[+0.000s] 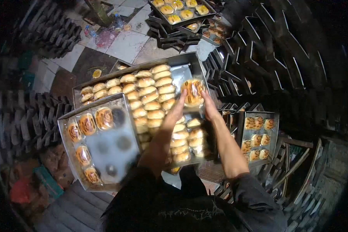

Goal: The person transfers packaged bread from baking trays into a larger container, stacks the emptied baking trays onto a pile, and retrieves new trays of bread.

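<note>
Between my two hands is a clear-wrapped bun (193,92) with brown markings and a printed label; other buns may be stacked under it, which I cannot tell. My left hand (177,108) grips its left side and my right hand (210,106) its right side. Both hands are over the right end of a large metal box (143,63), which holds packed rows of wrapped buns (147,91) standing on edge. At the left, a shallow metal tray (112,154) lies tilted over the box's corner. Several wrapped swirl buns (87,124) lie along its left and far sides.
Another tray of swirl-topped buns (256,137) is at the right. Farther off, yellow-topped buns (186,14) sit in a tray on a stack. Piled dark metal trays (259,50) rise on the right and at the left (27,120). Litter (106,36) lies on the tiled floor.
</note>
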{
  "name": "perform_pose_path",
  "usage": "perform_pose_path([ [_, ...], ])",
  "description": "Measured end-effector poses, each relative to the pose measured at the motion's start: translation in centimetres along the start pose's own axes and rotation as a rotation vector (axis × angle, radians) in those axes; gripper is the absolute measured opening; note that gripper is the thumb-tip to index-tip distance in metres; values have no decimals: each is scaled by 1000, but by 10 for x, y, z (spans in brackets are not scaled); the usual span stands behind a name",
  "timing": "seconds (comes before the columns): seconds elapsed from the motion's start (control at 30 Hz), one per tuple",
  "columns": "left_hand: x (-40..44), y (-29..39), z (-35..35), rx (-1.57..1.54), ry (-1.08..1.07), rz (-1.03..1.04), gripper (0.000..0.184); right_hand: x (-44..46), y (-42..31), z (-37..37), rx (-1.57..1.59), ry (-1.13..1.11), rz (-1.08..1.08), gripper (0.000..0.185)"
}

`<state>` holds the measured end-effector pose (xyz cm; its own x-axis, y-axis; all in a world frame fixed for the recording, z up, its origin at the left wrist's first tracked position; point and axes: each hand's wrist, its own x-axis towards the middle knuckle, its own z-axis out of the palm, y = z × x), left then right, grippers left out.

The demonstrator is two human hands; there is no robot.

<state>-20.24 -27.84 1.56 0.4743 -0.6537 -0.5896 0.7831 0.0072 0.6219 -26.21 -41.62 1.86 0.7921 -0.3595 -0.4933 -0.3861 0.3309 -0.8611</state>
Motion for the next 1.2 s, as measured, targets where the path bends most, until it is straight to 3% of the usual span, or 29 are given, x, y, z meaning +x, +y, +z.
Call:
perform_pose_path([
  [0.03, -2, -11, 0, 104, -61, 149, 88, 1, 16, -7, 153, -58, 128, 57],
  [0.13, 11, -62, -23, 608, -274, 889, 108, -12, 16, -12, 338, -57, 484, 50],
  [0.17, 0, -58, -7, 533, -157, 695, 109, -8, 17, -11, 357, 1, 575, 49],
  [0.2, 19, -67, -11, 263, -228, 515, 84, -2, 18, -11, 382, -1, 612, 52],
  [0.23, 29, -64, -9, 128, -263, 430, 72, 6, 18, -10, 372, -13, 611, 52],
  [0.27, 37, -58, -5, -9, -286, 344, 60, 10, 7, -2, 229, 117, 618, 53],
  [0.3, 8, -8, 27, -94, 93, -4, 59, 14, 2, 7, 88, 247, 618, 54],
  [0.33, 7, 4, 33, -171, 184, -133, 59, 42, 41, -13, -574, 196, 379, 52],
  [0.37, 18, -3, 29, -211, 188, -165, 59, 16, -4, 3, -1041, 188, 51, 46],
  [0.43, 42, -14, 20, -292, 166, -205, 59, -2, -73, 38, -1089, 143, -17, 37],
  [0.5, 61, -26, 15, -337, 177, -230, 59, 49, -50, 41, -1071, 5, -461, 28],
  [0.53, 64, -33, 16, -346, 213, -248, 59, 88, -27, 37, -1269, -188, -515, 27],
  [0.6, 38, -41, 28, -215, 381, -290, 59, 130, 10, 30, -1542, -580, -141, 33],
  [0.63, 16, -46, 39, -27, 492, -288, 60, 143, 20, 28, -1601, -795, 112, 35],
  [0.67, -8, -49, 54, 210, 580, -254, 60, 143, 29, 24, -1524, -883, 43, 40],
  [0.7, -27, -79, 70, 643, 679, 74, 59, 147, 35, 24, -1524, -885, 48, 40],
  [0.77, -45, -99, 81, 1258, 578, 372, 50, 142, 50, 21, -1518, -663, 181, 44],
  [0.83, -28, -128, 71, 1737, 422, 256, 55, 129, 36, 30, -1531, -666, 264, 47],
  [0.9, -8, -136, 55, 1744, 521, 311, 56, 119, 18, 37, -1544, -655, 418, 54],
  [0.93, -2, -134, 47, 1671, 490, 372, 62, 125, 31, 29, -1476, -706, 420, 56],
  [0.97, 1, -130, 43, 1687, 447, 307, 68, 125, 35, 28, -1472, -713, 418, 56],
  [1.03, -1, -121, 48, 1728, 447, 205, 73, 124, 38, 30, -1467, -691, 342, 58],
  [1.1, -14, -113, 58, 1614, 533, 261, 77, 134, 54, 25, -1486, -749, 239, 61],
  [1.13, -31, -106, 66, 1612, 428, 175, 78, 125, 46, 26, -1467, -752, 230, 58],
  [1.2, -83, -107, 73, 1398, 435, 434, 76, 119, 31, 27, -1523, -661, 252, 58],
])
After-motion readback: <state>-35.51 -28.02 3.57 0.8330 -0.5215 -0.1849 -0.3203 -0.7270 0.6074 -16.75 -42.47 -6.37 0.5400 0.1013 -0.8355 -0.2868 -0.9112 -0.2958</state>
